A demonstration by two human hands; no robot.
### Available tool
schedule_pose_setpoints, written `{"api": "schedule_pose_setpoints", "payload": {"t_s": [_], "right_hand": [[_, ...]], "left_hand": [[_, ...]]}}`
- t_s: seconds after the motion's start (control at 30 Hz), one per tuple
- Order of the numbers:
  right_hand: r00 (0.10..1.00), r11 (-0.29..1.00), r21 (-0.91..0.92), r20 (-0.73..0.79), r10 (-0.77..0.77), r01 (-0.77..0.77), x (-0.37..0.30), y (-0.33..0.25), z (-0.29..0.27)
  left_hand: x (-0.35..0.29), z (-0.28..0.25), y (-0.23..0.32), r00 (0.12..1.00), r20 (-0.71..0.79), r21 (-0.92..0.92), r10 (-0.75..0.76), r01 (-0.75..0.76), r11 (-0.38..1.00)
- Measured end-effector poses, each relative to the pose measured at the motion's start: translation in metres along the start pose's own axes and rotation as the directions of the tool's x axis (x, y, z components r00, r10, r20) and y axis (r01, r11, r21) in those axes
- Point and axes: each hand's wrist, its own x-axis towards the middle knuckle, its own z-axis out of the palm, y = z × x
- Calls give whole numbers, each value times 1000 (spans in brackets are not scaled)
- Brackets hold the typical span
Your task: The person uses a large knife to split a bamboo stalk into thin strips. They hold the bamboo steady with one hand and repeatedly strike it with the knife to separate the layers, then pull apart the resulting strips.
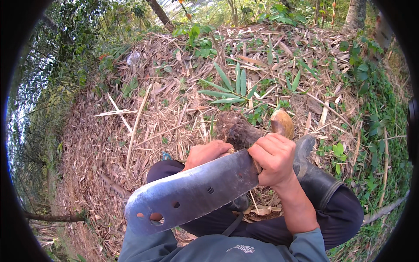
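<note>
My right hand (pixel 277 158) is wrapped round the wooden handle (pixel 282 124) of a big, broad-bladed chopping knife. Its wide grey metal blade (pixel 192 191), with several holes through it, stretches left across my lap and rounds off at the far end. Behind the blade's upper edge my left hand (pixel 207 153) is closed, partly hidden by the metal. A small pale brown end (pixel 231 150) shows at its fingers, too little to name. Just beyond both hands a short, dark, rough log (pixel 238 129) rests on the ground.
Dry leaves and split pale strips (pixel 138 120) cover the slope ahead. A green leafy sprig (pixel 235 89) lies past the log. My dark boot (pixel 317 181) is at the right, with vines (pixel 375 118) farther right. A branch (pixel 54 217) lies at the lower left.
</note>
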Motion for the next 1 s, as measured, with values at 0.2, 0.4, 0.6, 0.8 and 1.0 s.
{"api": "schedule_pose_setpoints", "payload": {"t_s": [0.2,0.4,0.6,0.8,1.0], "right_hand": [[1000,999,26,11,26,-26,1,3,-6],[644,609,-224,-146,751,-761,-22,96,-28],[879,878,97,-48,474,-469,-24,61,-19],[997,990,127,49,57,-63,-3,10,-1],[998,991,128,55,20,-27,-5,4,2]], "left_hand": [[5,-2,5,993,-33,40,117,-116,993],[-9,5,27,974,109,-89,198,-188,978],[4,-6,7,990,100,-82,-104,112,990],[-2,-4,12,974,98,92,-202,194,977],[-3,1,7,999,-10,55,-53,54,997]]}}
